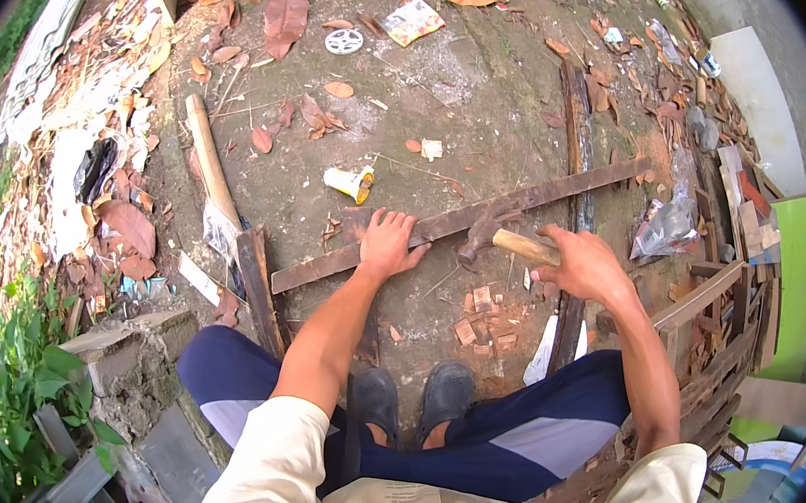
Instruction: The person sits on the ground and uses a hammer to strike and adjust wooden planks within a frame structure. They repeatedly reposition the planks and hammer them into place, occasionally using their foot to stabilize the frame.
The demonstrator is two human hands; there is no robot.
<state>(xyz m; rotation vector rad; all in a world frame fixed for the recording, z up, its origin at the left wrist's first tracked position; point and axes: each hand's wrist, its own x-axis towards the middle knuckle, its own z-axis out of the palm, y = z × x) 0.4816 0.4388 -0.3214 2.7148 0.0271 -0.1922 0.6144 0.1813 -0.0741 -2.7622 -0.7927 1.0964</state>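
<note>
A long, narrow wooden plank point(540, 195) lies across in front of me, slanting up to the right. My left hand point(386, 243) grips it left of its middle, fingers over the far edge and thumb along the near side. In my right hand point(583, 267) is a claw hammer point(523, 246), held by its pale wooden handle. The hammer's rusty head is beside the plank's near edge, close to the middle; whether they touch I cannot tell. Under the plank's right part runs a dark timber point(577, 145); near its left end stands a shorter dark board point(256, 277).
Small wood offcuts point(480, 332) lie near my shoes. A yellow and white cup point(351, 183) is beyond the plank, and a round pole point(210, 159) lies at left. Broken blocks point(142, 343) stand at left; a wooden pallet-like stack point(705, 318) and a clear plastic bag point(667, 224) are at right.
</note>
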